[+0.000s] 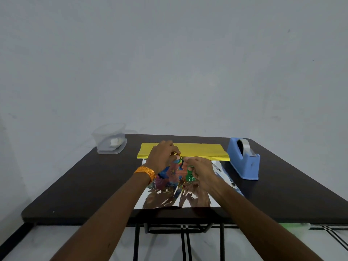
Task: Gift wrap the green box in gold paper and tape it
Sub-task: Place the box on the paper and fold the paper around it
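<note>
We hold the green box (190, 176) centred on the gold paper (203, 150) (silver side up) so both flaps can reach. The right hand (204, 175) has its fingers curled round the box; the left hand (162, 156) seemingly pinches its far end, glare obscuring.

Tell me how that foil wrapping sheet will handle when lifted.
Probably floppy: the wrapping sheet lies thin and creased on the table. Likely slippery, given its mirror-like face. It may hold folds, as the gold edge lies turned over.
</note>
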Available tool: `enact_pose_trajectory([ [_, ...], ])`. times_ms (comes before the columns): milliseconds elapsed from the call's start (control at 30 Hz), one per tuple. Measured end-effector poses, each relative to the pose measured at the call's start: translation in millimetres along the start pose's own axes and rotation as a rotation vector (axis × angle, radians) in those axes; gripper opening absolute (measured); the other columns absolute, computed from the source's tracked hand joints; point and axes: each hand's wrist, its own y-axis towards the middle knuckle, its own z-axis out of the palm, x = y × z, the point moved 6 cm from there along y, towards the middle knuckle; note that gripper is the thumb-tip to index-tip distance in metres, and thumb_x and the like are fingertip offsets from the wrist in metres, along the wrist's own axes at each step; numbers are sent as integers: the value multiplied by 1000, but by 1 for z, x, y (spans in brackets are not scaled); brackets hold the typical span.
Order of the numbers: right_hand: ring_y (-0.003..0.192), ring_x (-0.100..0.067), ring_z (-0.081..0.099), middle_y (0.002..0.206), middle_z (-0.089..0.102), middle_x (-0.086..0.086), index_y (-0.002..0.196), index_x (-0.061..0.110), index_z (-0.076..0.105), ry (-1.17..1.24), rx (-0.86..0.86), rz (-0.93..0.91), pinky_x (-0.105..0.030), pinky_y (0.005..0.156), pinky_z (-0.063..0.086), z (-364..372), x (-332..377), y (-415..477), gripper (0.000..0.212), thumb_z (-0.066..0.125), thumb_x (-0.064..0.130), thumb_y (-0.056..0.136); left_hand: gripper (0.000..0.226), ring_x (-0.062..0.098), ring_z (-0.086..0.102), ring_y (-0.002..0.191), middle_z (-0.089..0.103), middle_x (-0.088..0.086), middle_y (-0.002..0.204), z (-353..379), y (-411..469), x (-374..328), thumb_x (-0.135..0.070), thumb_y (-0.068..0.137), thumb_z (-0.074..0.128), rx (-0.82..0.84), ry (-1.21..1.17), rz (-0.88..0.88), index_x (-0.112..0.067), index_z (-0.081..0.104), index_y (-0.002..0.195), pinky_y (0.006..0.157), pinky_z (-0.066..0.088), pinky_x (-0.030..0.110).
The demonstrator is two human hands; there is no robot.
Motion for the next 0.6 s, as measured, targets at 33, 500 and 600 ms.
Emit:
enact_pose_trajectory([
  [33, 52, -6, 49, 78, 71, -10, 93, 0, 73, 6, -6, 12, -18, 46, 37, 0, -1, 0, 15, 73, 15, 88, 25, 19, 51, 100, 58, 0, 107, 0, 0, 0, -31, 94, 63, -3, 2, 2, -21, 70, 116, 81, 49, 35],
  [500, 71, -13, 69, 87, 75, -9, 94, -1, 73, 44, -134, -28, -13, 46, 44, 6, -2, -1, 18, 75, 15, 87, 27, 21, 50, 105, 57, 1, 112, 0, 1, -2, -32, 96, 60, 13, 35, -6, -21, 67, 119, 83, 47, 33],
  [600, 67, -8, 66, 83, 74, -5, 93, 2, 73, 53, -162, -28, -9, 40, 42, 7, -2, -1, 14, 76, 15, 87, 27, 20, 50, 104, 56, 1, 111, 1, 0, -2, -33, 96, 60, 14, 39, 1, -21, 67, 119, 83, 47, 34],
])
